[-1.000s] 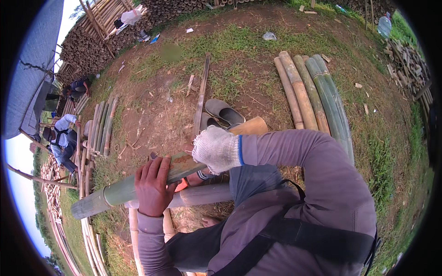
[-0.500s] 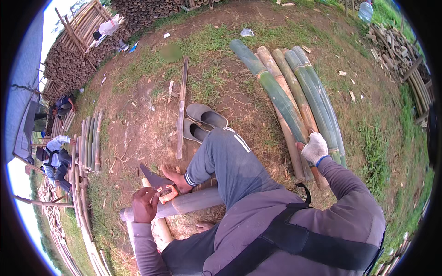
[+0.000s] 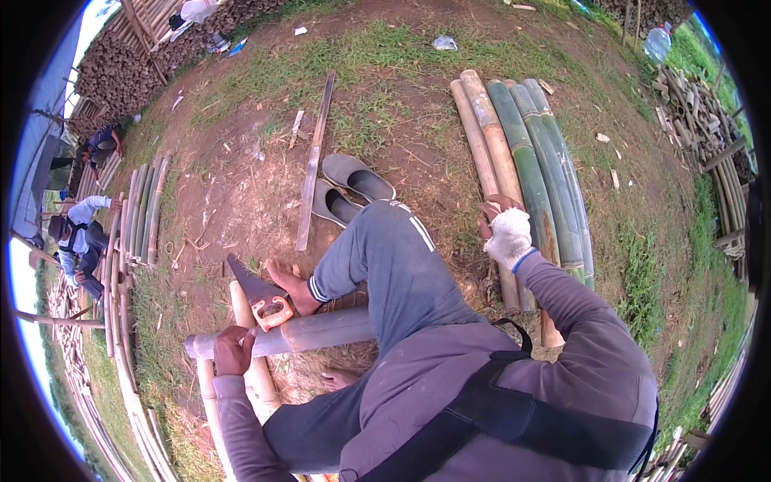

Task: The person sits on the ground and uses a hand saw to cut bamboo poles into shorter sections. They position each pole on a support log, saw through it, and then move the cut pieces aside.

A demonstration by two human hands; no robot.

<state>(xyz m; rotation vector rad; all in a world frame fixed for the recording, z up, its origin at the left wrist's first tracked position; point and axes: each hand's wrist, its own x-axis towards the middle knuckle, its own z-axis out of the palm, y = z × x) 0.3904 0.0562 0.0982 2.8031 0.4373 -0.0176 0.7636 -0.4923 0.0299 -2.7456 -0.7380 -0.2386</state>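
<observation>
The gloved right hand (image 3: pixel 507 233) is held over the tan poles (image 3: pixel 488 132), fingers bent; whether they are gripped cannot be told. The green pole (image 3: pixel 524 161) is placed just to its right, flanked closely by neighbouring poles (image 3: pixel 554 153). By the left hand (image 3: pixel 234 350), its grip likewise indeterminable, the grey log (image 3: pixel 321 332) and saw (image 3: pixel 271 312) are found. The row is separated from the shoes (image 3: pixel 358 178) by soil and grass. The green pole is ringed by a pale node.
</observation>
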